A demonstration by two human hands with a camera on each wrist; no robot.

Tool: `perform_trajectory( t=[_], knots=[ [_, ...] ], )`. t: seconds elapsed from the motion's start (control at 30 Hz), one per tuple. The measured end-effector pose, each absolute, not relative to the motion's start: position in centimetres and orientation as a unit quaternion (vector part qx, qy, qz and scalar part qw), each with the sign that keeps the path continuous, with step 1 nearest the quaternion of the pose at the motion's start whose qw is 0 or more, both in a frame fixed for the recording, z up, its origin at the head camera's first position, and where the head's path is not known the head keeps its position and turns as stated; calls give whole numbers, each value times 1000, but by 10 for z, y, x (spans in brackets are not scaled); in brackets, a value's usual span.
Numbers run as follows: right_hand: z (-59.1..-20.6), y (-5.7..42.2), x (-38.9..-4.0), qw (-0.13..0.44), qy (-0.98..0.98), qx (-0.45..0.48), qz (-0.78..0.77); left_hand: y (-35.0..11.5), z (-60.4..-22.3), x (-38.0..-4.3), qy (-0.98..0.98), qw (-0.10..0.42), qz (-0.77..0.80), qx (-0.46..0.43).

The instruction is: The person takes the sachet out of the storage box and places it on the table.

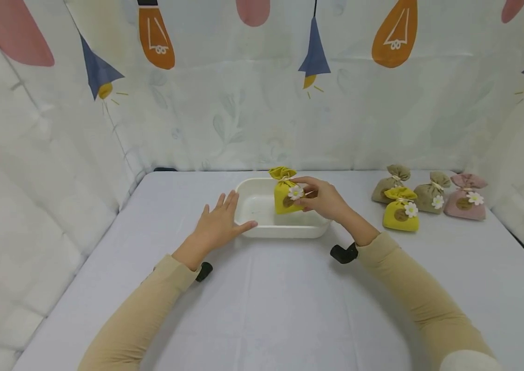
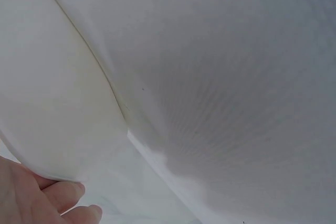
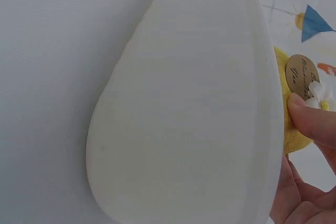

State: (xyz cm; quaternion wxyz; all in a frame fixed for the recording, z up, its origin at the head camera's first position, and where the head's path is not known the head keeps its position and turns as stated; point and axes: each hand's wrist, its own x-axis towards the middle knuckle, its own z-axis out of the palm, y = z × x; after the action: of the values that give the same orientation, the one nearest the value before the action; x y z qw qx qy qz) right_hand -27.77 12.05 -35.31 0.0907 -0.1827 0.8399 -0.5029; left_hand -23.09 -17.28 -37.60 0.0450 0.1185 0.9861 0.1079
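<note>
A yellow cloth sachet (image 1: 284, 199) with a tied neck, a white flower and a round brown label is pinched in my right hand (image 1: 321, 198). It stands upright over the white basin (image 1: 280, 232). In the right wrist view my thumb presses the yellow sachet (image 3: 290, 129) beside its label, while the basin's wall (image 3: 184, 103) hides part of it. My left hand (image 1: 217, 224) lies against the basin's left rim with fingers spread and straight. The left wrist view shows fingertips of the left hand (image 2: 58, 198) at the edge of the basin (image 2: 58, 103).
On the right of the table stand another yellow sachet (image 1: 400, 219), two beige sachets (image 1: 385, 186) (image 1: 429, 193) and a pink sachet (image 1: 465, 203). A white cloth (image 1: 290, 304) covers the table. Patterned curtains (image 1: 262, 118) enclose its back and sides.
</note>
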Motion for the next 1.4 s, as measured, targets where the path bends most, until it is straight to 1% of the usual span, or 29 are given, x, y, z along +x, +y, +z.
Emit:
perform_trajectory(
  t=[0.53, 0.83, 1.13, 1.4],
  knots=[
    [-349, 174, -270, 53, 842, -185, -504, -173, -376, -230, 985, 45, 119, 119],
    [-343, 197, -260, 60, 844, -161, -508, -173, -377, -230, 985, 46, 118, 119],
    [-347, 220, -255, 41, 837, -164, -520, -174, -377, -229, 985, 45, 116, 119],
    [-346, 249, -254, 55, 836, -145, -527, -173, -376, -229, 985, 40, 114, 122]
  ],
)
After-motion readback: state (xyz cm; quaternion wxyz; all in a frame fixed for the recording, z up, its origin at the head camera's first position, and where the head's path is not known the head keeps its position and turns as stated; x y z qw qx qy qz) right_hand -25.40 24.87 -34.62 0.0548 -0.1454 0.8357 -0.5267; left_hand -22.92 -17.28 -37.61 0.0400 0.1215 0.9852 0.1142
